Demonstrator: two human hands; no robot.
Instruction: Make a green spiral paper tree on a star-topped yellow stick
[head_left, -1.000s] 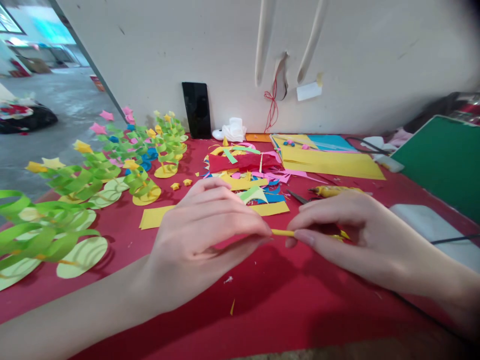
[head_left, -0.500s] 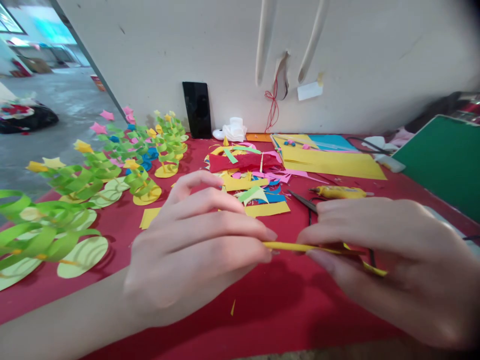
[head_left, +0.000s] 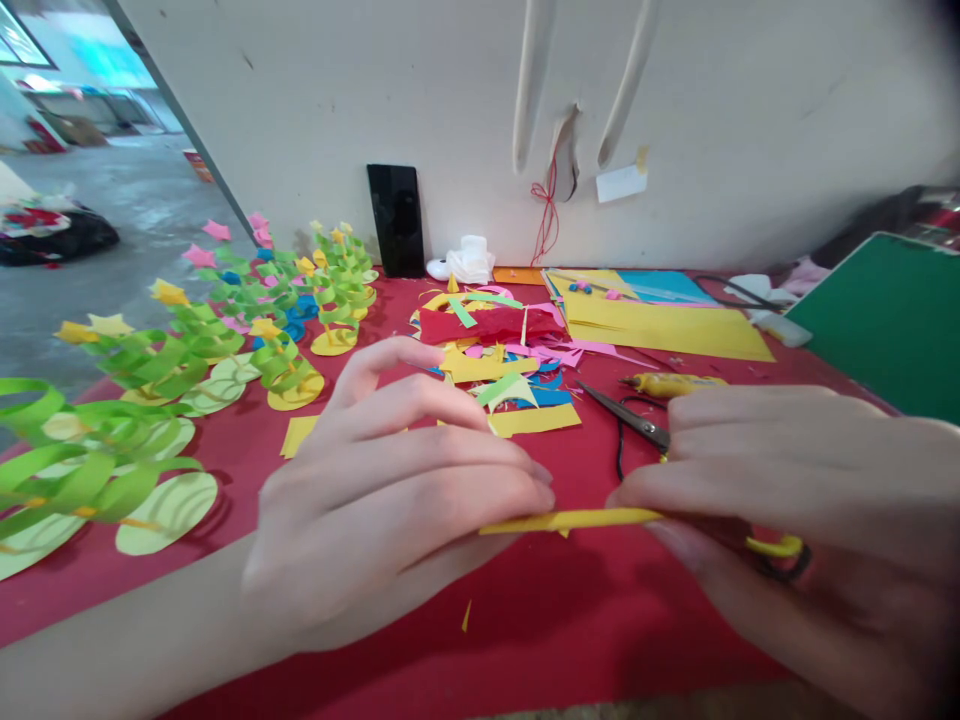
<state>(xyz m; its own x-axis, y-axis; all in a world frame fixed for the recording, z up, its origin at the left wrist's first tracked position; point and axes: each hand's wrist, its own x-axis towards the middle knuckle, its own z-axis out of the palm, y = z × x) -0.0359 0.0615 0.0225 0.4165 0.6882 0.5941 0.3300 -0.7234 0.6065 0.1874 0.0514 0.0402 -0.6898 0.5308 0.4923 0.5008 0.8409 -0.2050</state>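
Head view: yellow strip (head_left: 592,519) spans left hand (head_left: 382,520) and right hand (head_left: 787,490), nearer the wearer than the scissors (head_left: 630,415). Both grips narrow, pinching it. Judgement: light, even tension should avoid creasing.

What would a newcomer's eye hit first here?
Likely the cluster of curly green paper plants, several topped with yellow or pink stars, along the left of the red tabletop. Next, front and centre, the thin yellow strip held between the left hand and the right hand. Then the black phone propped against the pale wall at the back.
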